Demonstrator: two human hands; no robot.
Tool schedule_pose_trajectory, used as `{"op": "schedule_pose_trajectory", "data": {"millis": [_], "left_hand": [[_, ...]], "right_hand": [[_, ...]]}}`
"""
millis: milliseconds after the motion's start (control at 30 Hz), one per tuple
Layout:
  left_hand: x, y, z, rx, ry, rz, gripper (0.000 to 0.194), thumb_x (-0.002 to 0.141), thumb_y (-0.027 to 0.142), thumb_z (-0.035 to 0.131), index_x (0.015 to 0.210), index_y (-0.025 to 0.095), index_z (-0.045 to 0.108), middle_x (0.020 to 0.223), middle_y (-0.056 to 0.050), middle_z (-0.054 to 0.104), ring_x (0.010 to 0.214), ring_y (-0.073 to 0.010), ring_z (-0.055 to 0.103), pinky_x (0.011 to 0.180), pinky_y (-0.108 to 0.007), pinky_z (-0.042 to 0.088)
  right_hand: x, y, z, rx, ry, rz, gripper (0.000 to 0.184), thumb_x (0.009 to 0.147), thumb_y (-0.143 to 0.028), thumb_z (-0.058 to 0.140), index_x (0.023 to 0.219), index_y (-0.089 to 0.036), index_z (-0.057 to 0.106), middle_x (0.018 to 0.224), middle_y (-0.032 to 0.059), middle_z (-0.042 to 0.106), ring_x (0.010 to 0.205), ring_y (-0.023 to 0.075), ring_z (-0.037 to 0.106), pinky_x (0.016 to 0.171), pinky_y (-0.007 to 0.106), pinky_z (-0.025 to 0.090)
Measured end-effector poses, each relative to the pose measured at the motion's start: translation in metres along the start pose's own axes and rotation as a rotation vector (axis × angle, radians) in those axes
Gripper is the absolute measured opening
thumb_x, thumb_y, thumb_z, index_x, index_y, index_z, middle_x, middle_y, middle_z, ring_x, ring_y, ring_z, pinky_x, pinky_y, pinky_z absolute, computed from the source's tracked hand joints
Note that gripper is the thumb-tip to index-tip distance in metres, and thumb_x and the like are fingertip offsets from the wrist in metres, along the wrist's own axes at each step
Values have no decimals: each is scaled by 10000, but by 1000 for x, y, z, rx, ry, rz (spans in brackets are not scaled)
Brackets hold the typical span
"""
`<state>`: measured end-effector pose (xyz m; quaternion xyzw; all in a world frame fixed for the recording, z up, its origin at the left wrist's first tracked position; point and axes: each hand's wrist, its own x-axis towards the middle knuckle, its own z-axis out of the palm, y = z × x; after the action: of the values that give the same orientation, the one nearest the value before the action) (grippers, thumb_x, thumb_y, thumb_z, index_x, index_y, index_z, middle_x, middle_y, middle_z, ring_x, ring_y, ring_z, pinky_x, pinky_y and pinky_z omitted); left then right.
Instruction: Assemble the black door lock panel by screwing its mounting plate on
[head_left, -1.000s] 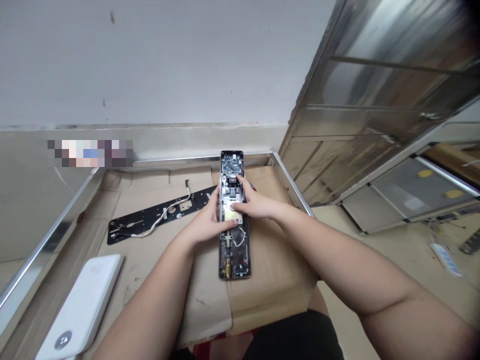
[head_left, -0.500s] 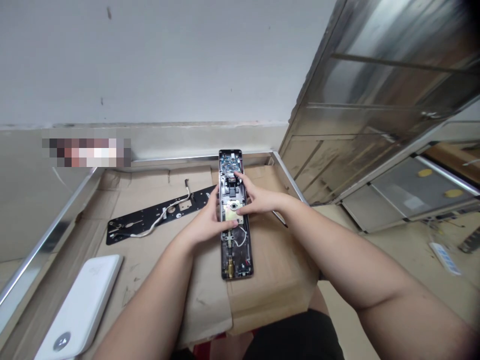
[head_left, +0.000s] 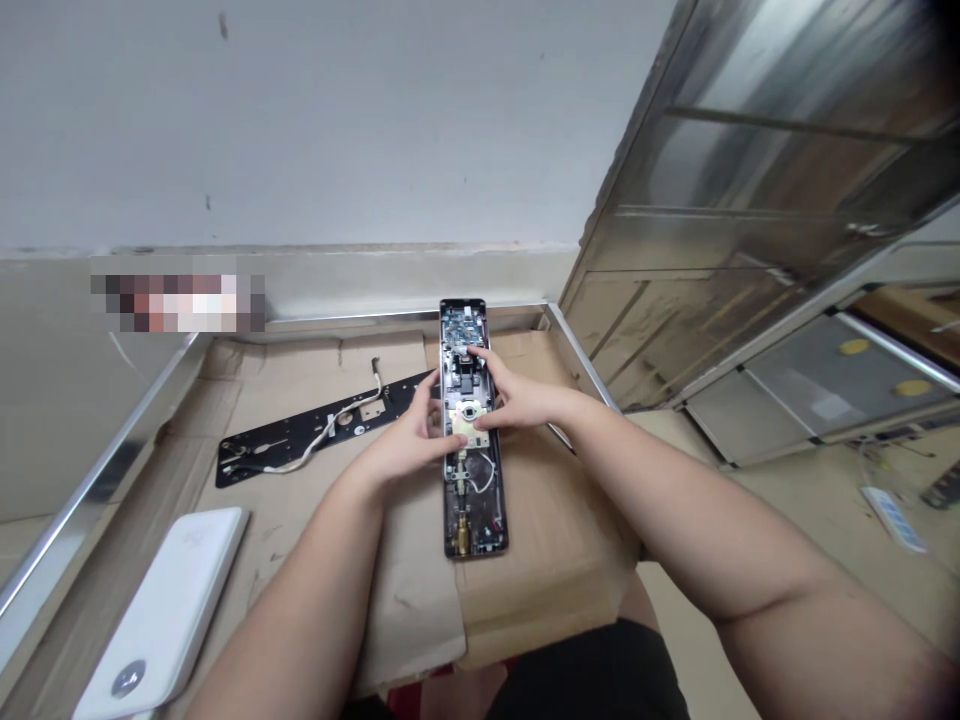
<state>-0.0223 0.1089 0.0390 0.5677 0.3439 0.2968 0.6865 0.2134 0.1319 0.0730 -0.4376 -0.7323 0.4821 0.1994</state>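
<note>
Head view: left hand (head_left: pixel 409 447) and right hand (head_left: pixel 521 400) rest open on the electronic door lock (head_left: pixel 474 505) between them.

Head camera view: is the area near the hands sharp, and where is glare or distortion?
Head view: the lock panel, left hand and right hand look fairly sharp; the steel cabinet door shows glare; the steel edge bends from wide-angle distortion.

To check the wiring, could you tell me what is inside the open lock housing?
The housing holds a circuit board, white wire and brass fitting; the left hand and right hand cover its middle.
</note>
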Motion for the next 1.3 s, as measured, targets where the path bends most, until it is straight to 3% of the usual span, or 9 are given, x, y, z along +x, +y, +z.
{"op": "schedule_pose_trajectory", "data": {"millis": [500, 700, 800, 900, 967, 1033, 1133, 1300], "left_hand": [[-3, 8, 4, 52, 2, -17, 1117, 810, 242, 759, 1595, 329, -30, 1482, -221, 429, 1098, -304, 677, 952, -543, 558], [-3, 9, -1, 84, 11, -29, 1113, 789, 307, 792, 1597, 341, 28, 1382, -190, 511, 1002, -272, 695, 864, -489, 585], [-2, 11, -15, 188, 130, -52, 989, 770, 390, 803, 1572, 310, 230, 1240, -133, 571, 833, -201, 687, 732, -386, 583], [-2, 13, -37, 402, 489, 73, 634, 840, 464, 700, 1399, 224, 520, 998, -58, 616, 761, -168, 626, 723, -338, 541], [-3, 11, -54, 616, 812, 84, 423, 899, 458, 588, 1235, 205, 634, 930, -67, 625, 842, -223, 622, 794, -389, 530], [-5, 8, -69, 907, 971, -21, 325, 867, 411, 600, 1114, 226, 700, 1054, -127, 648, 1051, -333, 593, 913, -514, 482], [-7, 0, -85, 1064, 934, -241, 326, 788, 381, 662, 1072, 234, 726, 1138, -198, 671, 1140, -453, 545, 924, -656, 400], [-4, -5, -92, 1051, 843, -349, 267, 795, 366, 653, 1033, 280, 739, 1024, -158, 729, 1019, -421, 629, 902, -641, 383]], "right_hand": [[-3, -10, 0, -41, -13, 23, 1150, 721, -198, 782, 1581, -228, 20, 1458, 188, 489, 1209, 294, 620, 1100, 531, 452], [-1, -3, -2, -7, 6, -28, 1190, 689, -234, 829, 1581, -241, 42, 1508, 193, 434, 1285, 301, 569, 1108, 524, 452], [-4, -6, -7, 57, -5, 8, 1271, 682, -329, 858, 1587, -258, -32, 1399, 187, 533, 1117, 290, 662, 997, 533, 533], [-7, -10, -13, 60, 3, 107, 1272, 735, -449, 827, 1585, -279, -105, 1006, 78, 681, 738, 234, 702, 758, 505, 602], [-7, -11, -17, -4, 55, 131, 1182, 794, -516, 763, 1591, -278, -77, 801, 9, 650, 617, 214, 662, 670, 473, 591], [-6, -10, -18, -90, 129, 122, 1066, 848, -539, 694, 1594, -278, -20, 702, -25, 607, 598, 209, 633, 669, 468, 574], [-2, -6, -18, -185, 193, 103, 969, 875, -506, 661, 1587, -275, 45, 686, -34, 591, 624, 204, 607, 712, 467, 553], [1, -4, -17, -206, 204, 88, 944, 868, -444, 667, 1580, -245, 80, 759, -13, 608, 702, 209, 622, 752, 430, 528]]}}
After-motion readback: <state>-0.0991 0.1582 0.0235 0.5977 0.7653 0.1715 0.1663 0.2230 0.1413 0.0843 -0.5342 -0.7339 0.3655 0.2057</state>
